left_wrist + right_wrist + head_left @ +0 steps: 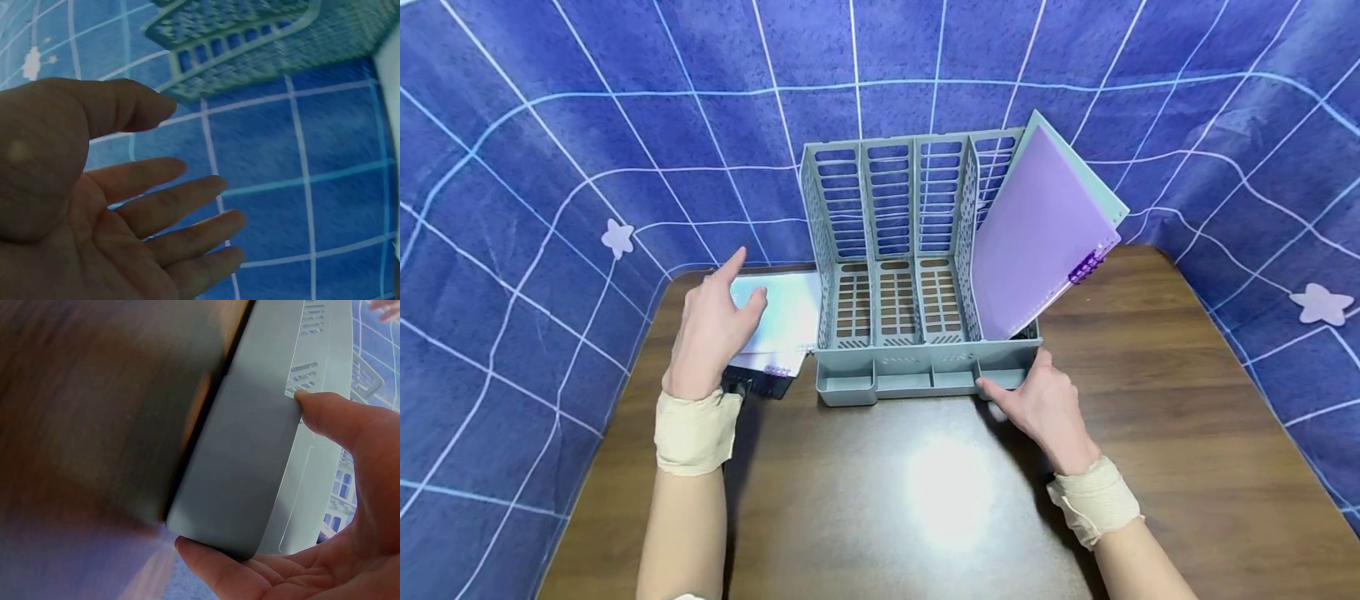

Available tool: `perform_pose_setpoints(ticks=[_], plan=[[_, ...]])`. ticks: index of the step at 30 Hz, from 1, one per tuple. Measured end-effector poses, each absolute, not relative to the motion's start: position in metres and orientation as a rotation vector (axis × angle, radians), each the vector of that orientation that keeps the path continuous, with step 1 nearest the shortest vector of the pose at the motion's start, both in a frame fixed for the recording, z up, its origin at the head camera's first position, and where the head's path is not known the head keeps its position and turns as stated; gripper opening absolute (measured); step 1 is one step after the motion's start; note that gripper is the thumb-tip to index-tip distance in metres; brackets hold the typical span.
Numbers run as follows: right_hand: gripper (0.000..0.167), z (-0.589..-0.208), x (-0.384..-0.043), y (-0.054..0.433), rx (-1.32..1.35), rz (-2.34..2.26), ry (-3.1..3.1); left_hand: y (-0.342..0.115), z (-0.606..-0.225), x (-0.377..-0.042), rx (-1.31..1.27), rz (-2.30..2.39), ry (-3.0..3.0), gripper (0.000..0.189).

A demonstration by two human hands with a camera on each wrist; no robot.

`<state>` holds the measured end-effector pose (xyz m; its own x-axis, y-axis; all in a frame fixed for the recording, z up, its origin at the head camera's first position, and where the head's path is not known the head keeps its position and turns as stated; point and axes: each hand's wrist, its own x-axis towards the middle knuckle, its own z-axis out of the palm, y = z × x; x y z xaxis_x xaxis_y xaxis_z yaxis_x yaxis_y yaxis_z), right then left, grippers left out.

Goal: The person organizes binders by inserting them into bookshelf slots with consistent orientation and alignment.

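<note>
A grey-green file organizer (917, 358) with upright slotted dividers stands at the table's back middle. My right hand (1047, 408) grips its front right corner, thumb on the small front tray and fingers round the side. The right wrist view shows that corner (237, 469) between thumb and fingers. In the rightmost slot leans a purple coil-bound notebook (1037, 233), with a mint-green sheet or cover (1097, 187) behind it. My left hand (711, 329), fingers extended and thumb apart, hovers over pale notebooks (790, 312) left of the organizer. It holds nothing in the left wrist view (144, 206).
A blue cloth (700, 125) with a white grid hangs behind and at both sides of the wooden table (865, 500). Under the pale notebooks a black item (767, 383) sticks out. White stars (1321, 305) sit on the cloth.
</note>
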<state>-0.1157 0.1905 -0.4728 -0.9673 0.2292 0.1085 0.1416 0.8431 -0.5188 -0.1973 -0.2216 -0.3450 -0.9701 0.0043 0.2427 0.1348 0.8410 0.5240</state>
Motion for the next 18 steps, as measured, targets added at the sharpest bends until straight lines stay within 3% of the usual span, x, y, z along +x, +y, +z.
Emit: perform_pose_setpoints(ticks=[7, 18], plan=[[0.094, -0.473, -0.115, 0.192, -0.262, 0.808, -2.882, -0.257, -0.383, -0.206, -0.29, -0.744, -2.923, 0.066], [0.094, -0.474, -0.115, 0.192, -0.236, 0.819, -2.865, -0.287, -0.44, -0.233, -0.372, -0.67, -3.193, 0.087]])
